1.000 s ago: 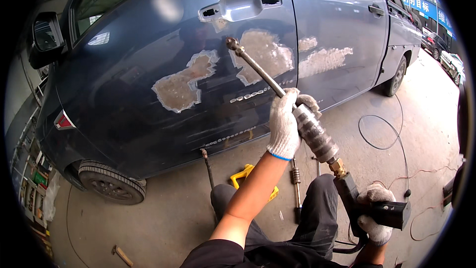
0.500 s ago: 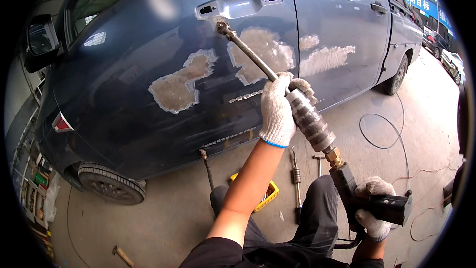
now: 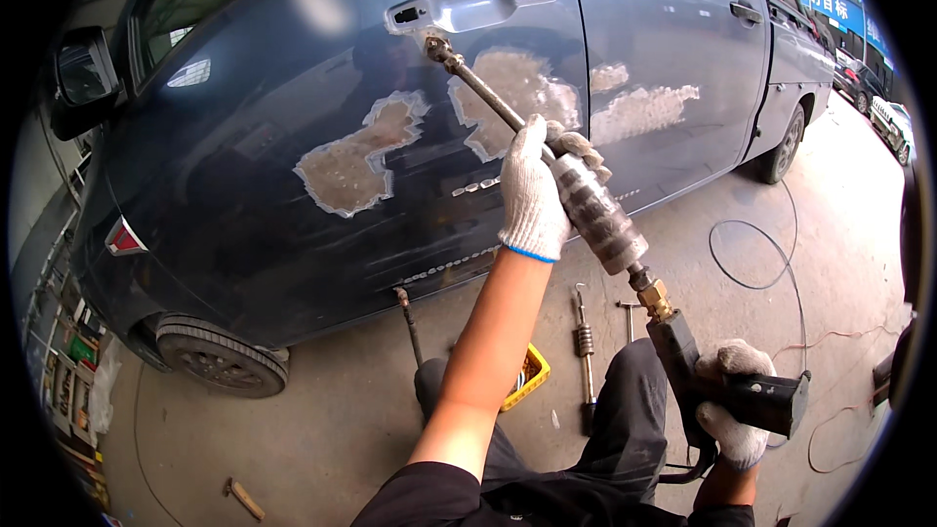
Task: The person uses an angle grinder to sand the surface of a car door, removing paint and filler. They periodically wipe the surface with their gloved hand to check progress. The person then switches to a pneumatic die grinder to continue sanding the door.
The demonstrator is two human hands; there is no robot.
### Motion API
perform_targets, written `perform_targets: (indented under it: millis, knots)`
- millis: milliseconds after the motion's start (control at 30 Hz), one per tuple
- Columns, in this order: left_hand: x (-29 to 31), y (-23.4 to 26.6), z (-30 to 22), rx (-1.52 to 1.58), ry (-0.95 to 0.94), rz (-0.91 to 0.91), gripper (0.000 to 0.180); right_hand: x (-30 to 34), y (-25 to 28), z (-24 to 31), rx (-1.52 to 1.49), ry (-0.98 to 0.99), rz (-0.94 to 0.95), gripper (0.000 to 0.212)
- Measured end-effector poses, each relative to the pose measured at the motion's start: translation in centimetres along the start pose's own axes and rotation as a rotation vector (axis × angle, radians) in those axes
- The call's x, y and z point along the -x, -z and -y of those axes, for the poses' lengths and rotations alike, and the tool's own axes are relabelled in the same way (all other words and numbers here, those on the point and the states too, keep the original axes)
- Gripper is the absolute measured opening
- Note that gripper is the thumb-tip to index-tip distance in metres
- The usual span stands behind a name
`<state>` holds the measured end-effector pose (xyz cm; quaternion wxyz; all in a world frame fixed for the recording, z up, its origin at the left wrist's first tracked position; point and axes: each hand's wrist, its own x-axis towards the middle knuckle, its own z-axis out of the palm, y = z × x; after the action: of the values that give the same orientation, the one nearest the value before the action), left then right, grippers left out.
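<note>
A slide hammer dent puller (image 3: 492,98) slants up and away from me, its tip at the bare metal just below the handle recess (image 3: 473,6) of a dark blue car door (image 3: 244,205). My left hand (image 3: 533,190), in a white knit glove, is closed around the puller's rod at the top of its thick ribbed sliding weight (image 3: 597,213). Below the weight, a stretch of rod shows above the brass fitting. My right hand (image 3: 734,400), also gloved, grips the black pistol-shaped handle (image 3: 673,351). Sanded bare patches (image 3: 356,161) with pale edges mark the door panel.
A metal rod (image 3: 410,327) leans against the door's lower edge. On the concrete floor lie a yellow basket (image 3: 535,385), another slide hammer (image 3: 586,356), a T-handled tool (image 3: 630,317), a hammer (image 3: 244,500) and a looped cable (image 3: 747,288). Shelving (image 3: 73,371) stands at the left.
My left hand and the sliding weight have moved up the rod toward the door, exposing more rod above the brass fitting. My right hand and the puller's tip have barely moved.
</note>
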<state>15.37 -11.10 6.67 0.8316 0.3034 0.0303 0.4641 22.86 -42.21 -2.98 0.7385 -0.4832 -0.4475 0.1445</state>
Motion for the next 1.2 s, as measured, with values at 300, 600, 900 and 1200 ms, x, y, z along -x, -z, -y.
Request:
perform_targets:
  millis: [300, 600, 900, 1200]
  knots:
    - [1.0, -1.0, 0.2, -0.086, 0.003, -0.089, 0.023, 0.0, 0.1, -0.3, 0.056, 0.064, 0.035, 0.051]
    - [-0.8, 0.8, -1.6, 0.246, 0.080, 0.195, 0.042, 0.4, 0.3, 0.2, 0.059, 0.051, 0.063, 0.047]
    - [4.9, 4.5, 3.8, 0.134, 0.192, -0.080, 0.038, 3.9, 7.1, -3.1, 0.190, -0.010, 0.213, 0.053]
    - [8.1, 13.7, 5.6, 0.201, 0.110, -0.072, 0.045, 7.0, 16.8, -8.6, 0.445, -0.126, -0.021, 0.044]
